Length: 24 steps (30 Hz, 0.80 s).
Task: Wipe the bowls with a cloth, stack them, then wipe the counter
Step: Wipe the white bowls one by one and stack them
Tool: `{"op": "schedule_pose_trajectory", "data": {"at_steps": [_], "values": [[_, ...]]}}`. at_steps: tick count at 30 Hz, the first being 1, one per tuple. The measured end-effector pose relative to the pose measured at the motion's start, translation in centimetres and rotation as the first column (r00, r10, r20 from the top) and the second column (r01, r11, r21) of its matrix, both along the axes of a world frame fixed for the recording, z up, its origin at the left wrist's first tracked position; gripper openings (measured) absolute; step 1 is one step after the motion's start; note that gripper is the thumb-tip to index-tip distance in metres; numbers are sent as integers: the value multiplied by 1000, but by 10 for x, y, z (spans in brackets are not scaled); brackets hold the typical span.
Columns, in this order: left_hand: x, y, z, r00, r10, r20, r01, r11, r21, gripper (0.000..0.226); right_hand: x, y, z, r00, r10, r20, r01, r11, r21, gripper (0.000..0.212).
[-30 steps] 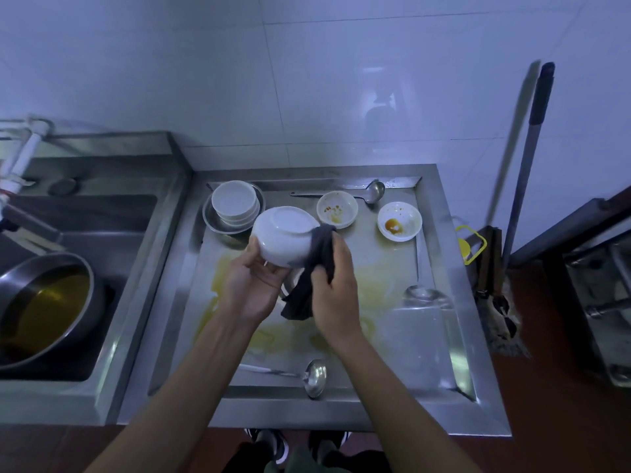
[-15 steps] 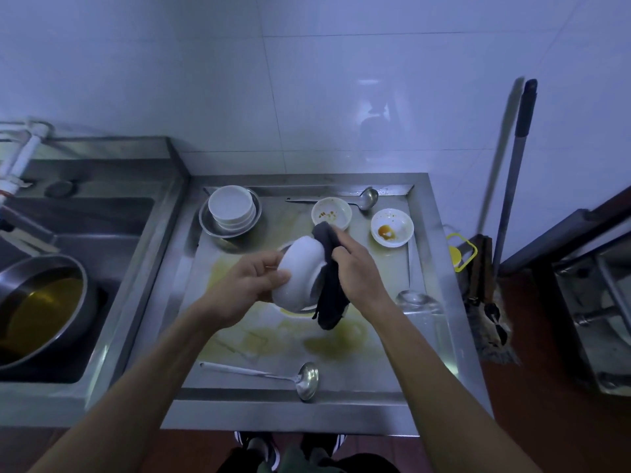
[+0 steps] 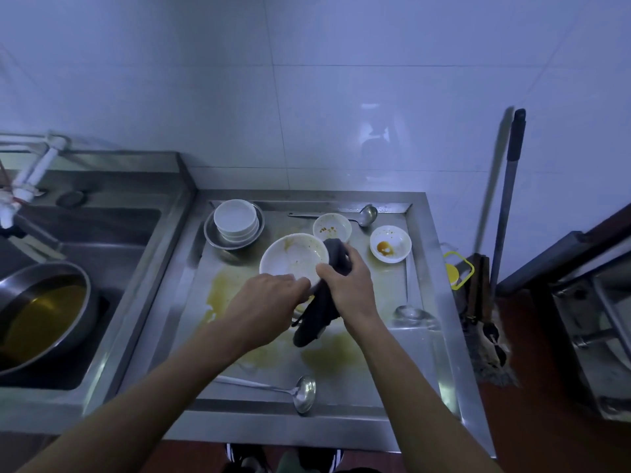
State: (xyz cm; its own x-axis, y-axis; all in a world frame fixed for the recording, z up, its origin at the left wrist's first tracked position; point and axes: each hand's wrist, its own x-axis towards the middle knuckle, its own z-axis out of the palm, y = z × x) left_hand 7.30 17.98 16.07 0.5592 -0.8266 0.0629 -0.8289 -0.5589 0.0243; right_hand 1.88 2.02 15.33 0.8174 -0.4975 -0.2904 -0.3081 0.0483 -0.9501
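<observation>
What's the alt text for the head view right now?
A person's left hand holds a soiled white bowl over a stained steel counter while the right hand grips a dark cloth at its rim. Behind: stacked clean bowls and two dirty small bowls.

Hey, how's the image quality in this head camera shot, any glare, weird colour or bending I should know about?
Head view: dim with a blue cast; a pale glare patch on the wall tiles; wide-angle bending curves the counter edges and mop handle; the large bowl, dark cloth, left hand and right hand look reasonably sharp.
</observation>
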Motion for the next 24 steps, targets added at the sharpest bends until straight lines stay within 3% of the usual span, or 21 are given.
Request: {"op": "schedule_pose_trajectory", "data": {"at_steps": [3, 7, 9, 11, 13, 15, 16, 18, 22, 24], "values": [[4, 4, -11, 993, -99, 59, 101, 995, -28, 28, -2, 4, -4, 998, -57, -7, 57, 998, 31, 45], [10, 11, -24, 965, -181, 192, 208, 969, -131, 25, -5, 9, -10, 989, -151, -2, 149, 977, 150, 30], [6, 17, -25, 988, -138, 64, 151, 931, -333, 34, -6, 8, -11, 984, -176, -11, 173, 955, 239, 26], [-2, 23, -23, 970, -6, -245, -148, 782, -606, 52, -7, 7, -12, 983, -186, -11, 181, 940, 291, 25], [-6, 25, -25, 767, 60, -639, -589, 461, -664, 57, -6, 7, -12, 984, -179, -10, 173, 934, 311, 26], [-1, 19, -30, 407, -136, -903, -900, 107, -422, 52, -5, 10, -12, 988, -154, 1, 144, 928, 344, 27], [3, 14, -32, 238, -264, -935, -968, 19, -252, 51, -4, 13, -11, 990, -138, 7, 126, 923, 363, 27], [6, 6, -36, 83, -371, -925, -996, 2, -91, 56, -2, 20, -12, 994, -109, -1, 101, 921, 375, 28], [0, 5, -42, -22, -573, -819, -993, -83, 86, 65, 0, 39, -18, 999, -27, -20, 32, 960, 277, 34], [1, 13, -45, -19, -663, -748, -980, -135, 144, 67, 0, 46, -18, 999, 33, -5, -31, 975, 219, 37]]}}
